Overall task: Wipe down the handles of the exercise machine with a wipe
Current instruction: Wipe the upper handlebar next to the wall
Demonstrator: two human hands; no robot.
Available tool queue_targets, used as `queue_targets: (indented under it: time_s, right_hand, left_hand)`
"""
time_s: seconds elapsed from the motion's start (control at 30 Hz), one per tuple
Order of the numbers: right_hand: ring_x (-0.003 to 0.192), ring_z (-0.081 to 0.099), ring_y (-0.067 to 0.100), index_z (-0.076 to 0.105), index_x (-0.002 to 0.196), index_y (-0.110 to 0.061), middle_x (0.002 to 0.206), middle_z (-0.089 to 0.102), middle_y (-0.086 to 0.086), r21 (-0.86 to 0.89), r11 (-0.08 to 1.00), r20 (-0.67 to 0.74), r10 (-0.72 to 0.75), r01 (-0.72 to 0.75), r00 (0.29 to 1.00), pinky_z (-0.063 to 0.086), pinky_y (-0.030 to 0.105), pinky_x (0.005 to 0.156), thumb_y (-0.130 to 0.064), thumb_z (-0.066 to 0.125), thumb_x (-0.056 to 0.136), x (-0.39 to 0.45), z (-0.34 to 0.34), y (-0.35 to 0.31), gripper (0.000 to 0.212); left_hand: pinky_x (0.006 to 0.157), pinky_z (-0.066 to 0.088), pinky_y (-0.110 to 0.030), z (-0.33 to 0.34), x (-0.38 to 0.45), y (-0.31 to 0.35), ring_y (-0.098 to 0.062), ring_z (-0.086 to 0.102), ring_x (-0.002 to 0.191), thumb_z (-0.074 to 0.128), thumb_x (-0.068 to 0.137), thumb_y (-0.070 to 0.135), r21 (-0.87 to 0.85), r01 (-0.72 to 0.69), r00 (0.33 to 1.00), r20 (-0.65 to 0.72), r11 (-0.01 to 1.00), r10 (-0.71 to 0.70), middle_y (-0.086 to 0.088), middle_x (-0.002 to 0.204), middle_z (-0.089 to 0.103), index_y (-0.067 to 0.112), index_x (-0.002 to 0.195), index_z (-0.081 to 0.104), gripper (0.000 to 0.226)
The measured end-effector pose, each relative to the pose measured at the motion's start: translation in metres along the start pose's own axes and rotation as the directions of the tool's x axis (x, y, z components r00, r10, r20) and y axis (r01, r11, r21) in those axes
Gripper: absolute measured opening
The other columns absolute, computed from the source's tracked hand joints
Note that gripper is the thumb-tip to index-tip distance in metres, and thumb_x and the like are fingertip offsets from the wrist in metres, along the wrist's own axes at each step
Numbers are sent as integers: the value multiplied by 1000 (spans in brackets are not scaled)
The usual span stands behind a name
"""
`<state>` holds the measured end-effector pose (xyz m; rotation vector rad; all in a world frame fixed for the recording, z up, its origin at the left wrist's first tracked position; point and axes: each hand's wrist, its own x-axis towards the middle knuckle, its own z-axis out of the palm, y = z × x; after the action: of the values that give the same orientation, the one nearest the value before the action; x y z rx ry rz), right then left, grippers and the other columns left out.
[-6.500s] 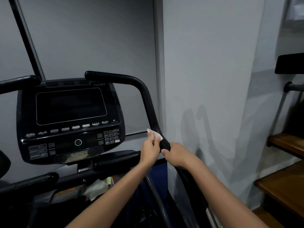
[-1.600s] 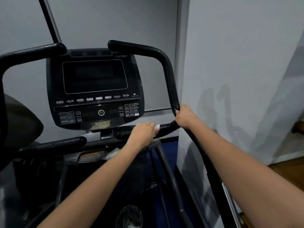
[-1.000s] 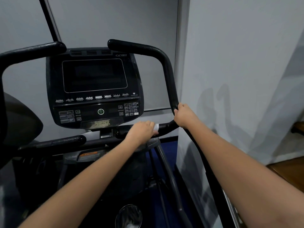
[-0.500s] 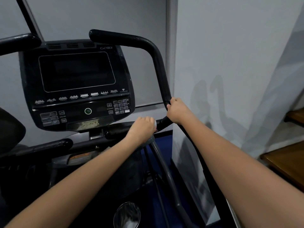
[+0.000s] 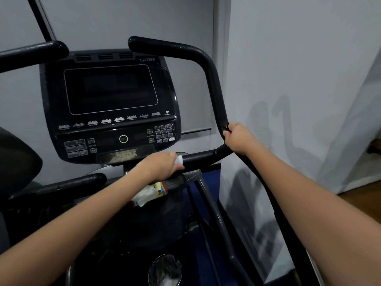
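Note:
A black exercise machine stands before me with a dark console (image 5: pixel 111 108). Its right handle (image 5: pixel 214 87) curves up from a lower horizontal bar (image 5: pixel 202 157). My left hand (image 5: pixel 162 165) grips that lower bar with a white wipe (image 5: pixel 179 159) wrapped under its fingers; only the wipe's end shows. My right hand (image 5: pixel 237 138) grips the right handle at the bend where the bar meets the upright. The left handle (image 5: pixel 35 52) reaches in from the left edge, untouched.
A wipe packet (image 5: pixel 148 194) with a sheet sticking out lies on the tray under the console. A grey wall (image 5: pixel 299 79) stands close on the right. A cup holder (image 5: pixel 165 269) sits low in the frame. Wooden floor (image 5: pixel 362 201) shows at the right edge.
My left hand has slid the wipe a little leftward along the lower bar. My right hand keeps its grip at the bend. The wipe packet has come into view.

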<state>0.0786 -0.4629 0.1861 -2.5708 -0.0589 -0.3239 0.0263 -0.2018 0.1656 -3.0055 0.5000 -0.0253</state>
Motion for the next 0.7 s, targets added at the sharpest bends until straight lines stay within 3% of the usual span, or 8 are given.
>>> queue_targets:
  time_s: [0.07, 0.17, 0.27, 0.4, 0.47, 0.53, 0.7]
  right_hand:
    - [92, 46, 26, 51, 121, -1, 121, 48, 17, -14, 1000, 1, 8, -8, 1000, 38, 32, 80, -22, 39, 102, 3, 2, 0, 30]
    - [94, 48, 29, 49, 121, -1, 124, 47, 18, -43, 999, 0, 13, -13, 1000, 39, 33, 81, -20, 39, 103, 5, 4, 0, 29]
    - [94, 48, 28, 47, 121, 0, 124, 46, 17, -52, 998, 4, 18, -18, 1000, 39, 34, 81, -19, 39, 103, 5, 5, -1, 28]
    - [88, 45, 27, 47, 117, 1, 121, 45, 15, -57, 998, 5, 5, -4, 1000, 41, 36, 81, -17, 39, 101, 7, 6, -2, 25]
    - [96, 50, 31, 47, 119, 1, 121, 44, 13, -69, 998, 17, -5, 6, 1000, 41, 37, 83, -19, 38, 102, 6, 6, -1, 28]
    - [105, 53, 34, 48, 121, 1, 125, 45, 13, -104, 994, 35, -22, 25, 999, 42, 38, 86, -22, 36, 102, 6, 6, -2, 32]
    - [116, 54, 39, 44, 130, 1, 135, 42, 17, -64, 998, 27, 1, 1, 1000, 45, 44, 96, -24, 39, 102, 1, 4, -3, 38]
  left_hand:
    - [90, 46, -39, -9, 1, 1, -32, 60, 110, 42, 101, 53, -62, 34, 996, 89, 997, -28, -13, 124, 62, 11, 119, 51, 47]
    - [94, 47, -40, -14, 18, 28, -33, 59, 116, 44, 104, 42, 50, 18, 990, 137, 999, -24, -13, 128, 59, 8, 127, 52, 42]
    - [94, 44, -39, 1, 42, 65, -33, 59, 116, 47, 103, 40, 208, -6, 1000, -22, 978, 11, -16, 127, 58, 4, 126, 49, 43]
    - [85, 40, -34, 25, 65, 99, -27, 59, 100, 48, 100, 28, 278, -29, 981, -175, 960, 80, -10, 113, 60, 9, 114, 50, 24]
    - [81, 40, -32, 26, 61, 102, -24, 59, 94, 49, 100, 32, 289, -27, 965, -244, 957, 101, -6, 109, 62, 12, 112, 52, 24]
    - [85, 42, -35, 25, 52, 91, -27, 60, 102, 44, 102, 34, 298, -51, 960, -247, 953, 128, -9, 114, 60, 9, 118, 50, 30]
    - [90, 44, -41, 8, 2, 28, -34, 61, 109, 42, 99, 57, 141, 38, 989, -145, 989, -17, -13, 121, 63, 8, 117, 51, 53]
